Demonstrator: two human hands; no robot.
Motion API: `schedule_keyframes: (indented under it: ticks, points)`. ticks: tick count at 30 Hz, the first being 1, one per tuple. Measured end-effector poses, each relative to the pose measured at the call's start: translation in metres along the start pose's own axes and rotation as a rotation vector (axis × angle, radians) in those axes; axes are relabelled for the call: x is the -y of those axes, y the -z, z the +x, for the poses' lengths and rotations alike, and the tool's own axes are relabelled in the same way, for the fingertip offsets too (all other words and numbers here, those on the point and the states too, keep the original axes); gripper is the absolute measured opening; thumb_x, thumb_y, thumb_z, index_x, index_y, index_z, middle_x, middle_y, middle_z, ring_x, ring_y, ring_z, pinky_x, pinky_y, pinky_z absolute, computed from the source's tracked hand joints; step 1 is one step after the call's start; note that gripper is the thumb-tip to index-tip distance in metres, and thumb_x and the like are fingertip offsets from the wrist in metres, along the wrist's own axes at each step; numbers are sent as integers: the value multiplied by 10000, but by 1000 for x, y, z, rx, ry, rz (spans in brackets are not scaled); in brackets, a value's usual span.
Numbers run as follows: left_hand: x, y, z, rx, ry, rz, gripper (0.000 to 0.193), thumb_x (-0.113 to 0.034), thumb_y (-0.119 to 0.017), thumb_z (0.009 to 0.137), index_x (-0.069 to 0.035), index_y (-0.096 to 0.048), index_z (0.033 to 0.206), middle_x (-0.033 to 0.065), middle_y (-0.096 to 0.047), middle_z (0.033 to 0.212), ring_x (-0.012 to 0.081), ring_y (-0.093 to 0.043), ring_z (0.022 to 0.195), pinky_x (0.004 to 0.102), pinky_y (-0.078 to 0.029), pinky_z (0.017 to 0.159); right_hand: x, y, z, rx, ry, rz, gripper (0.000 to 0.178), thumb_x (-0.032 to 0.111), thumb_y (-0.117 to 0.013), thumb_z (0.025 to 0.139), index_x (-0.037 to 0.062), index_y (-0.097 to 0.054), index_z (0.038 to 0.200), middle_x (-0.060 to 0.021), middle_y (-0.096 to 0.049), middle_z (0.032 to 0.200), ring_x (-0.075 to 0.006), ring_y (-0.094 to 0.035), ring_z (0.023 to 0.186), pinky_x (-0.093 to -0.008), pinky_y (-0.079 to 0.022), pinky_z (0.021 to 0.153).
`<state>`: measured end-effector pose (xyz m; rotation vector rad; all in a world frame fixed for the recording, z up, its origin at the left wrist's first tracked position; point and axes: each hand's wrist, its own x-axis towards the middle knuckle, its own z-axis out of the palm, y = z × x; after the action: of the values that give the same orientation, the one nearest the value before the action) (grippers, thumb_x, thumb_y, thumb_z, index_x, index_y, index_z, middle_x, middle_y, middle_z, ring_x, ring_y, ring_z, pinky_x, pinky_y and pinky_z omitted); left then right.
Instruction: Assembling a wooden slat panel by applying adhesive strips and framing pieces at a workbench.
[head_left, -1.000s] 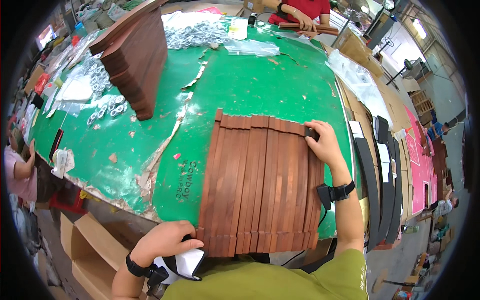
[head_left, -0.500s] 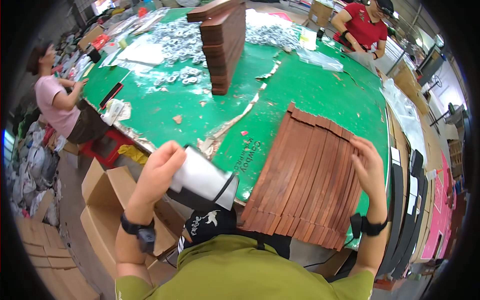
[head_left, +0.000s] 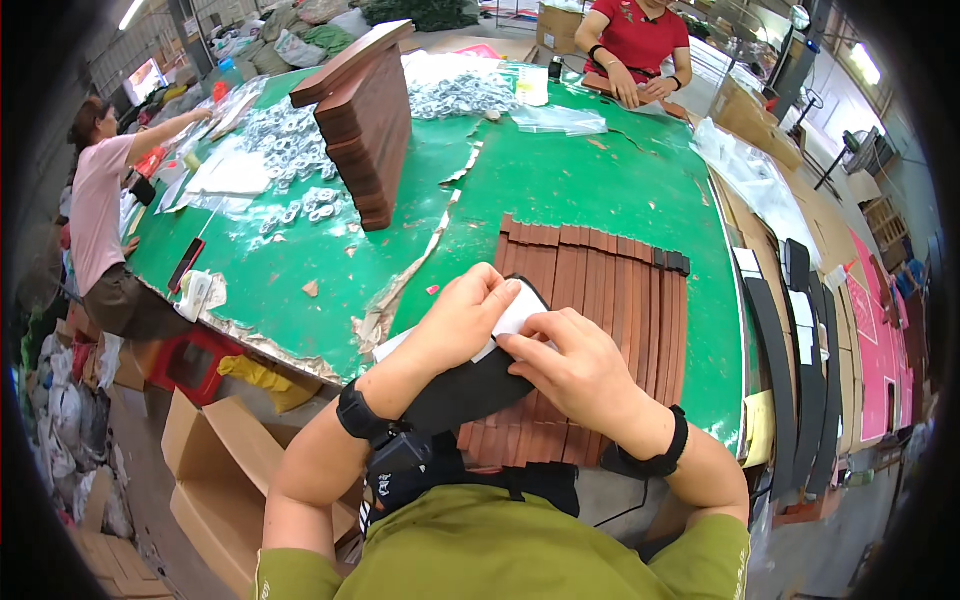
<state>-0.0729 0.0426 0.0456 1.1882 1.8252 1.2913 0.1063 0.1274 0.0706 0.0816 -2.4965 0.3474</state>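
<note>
My left hand is closed on a black strip with a white backing, held in front of me. Finger and thumb of my right hand pinch at the strip's white-faced end, close to the left fingertips. The exact bit between the right fingers is hidden. Beneath both hands lies a row of reddish-brown wooden slats, side by side on the green table. A small black piece sits across the slats' far right corner.
A tall stack of brown boards stands further back, beside piles of small metal pieces. Long black strips lie at the right edge. An open cardboard box is low at left. Two other people work at the table's far sides.
My right hand has left the slats' right edge and come over to the strip. The left hand has carried the strip rightward, over the slats. A small black piece now shows at their far corner.
</note>
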Motion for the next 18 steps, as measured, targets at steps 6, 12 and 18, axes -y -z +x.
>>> schedule_keyframes:
  ticks: [6,12,18]
  points:
    - [2,23,-11,213,142,-529,242,-213,-576,1026,-12,-601,1158,28,-635,1004,60,-590,929,230,-505,790,-5,-10,-1,28,83,-173,327,111,-637,783,113,-678,1108,-74,-563,977,-226,-599,862,-354,-503,721]
    - [19,26,-16,420,198,-105,250,-202,-562,1038,-21,-644,1189,-27,-668,994,42,-590,880,240,-514,775,-14,-18,-5,118,76,-73,313,117,-659,798,69,-668,1107,-65,-565,961,-221,-595,864,-356,-485,732]
    - [14,14,-18,271,250,-372,179,-119,-604,1001,27,-649,1094,14,-679,971,64,-615,914,257,-520,786,-13,-20,-5,88,-27,71,254,91,-683,777,45,-628,1020,-79,-561,941,-251,-590,873,-380,-482,731]
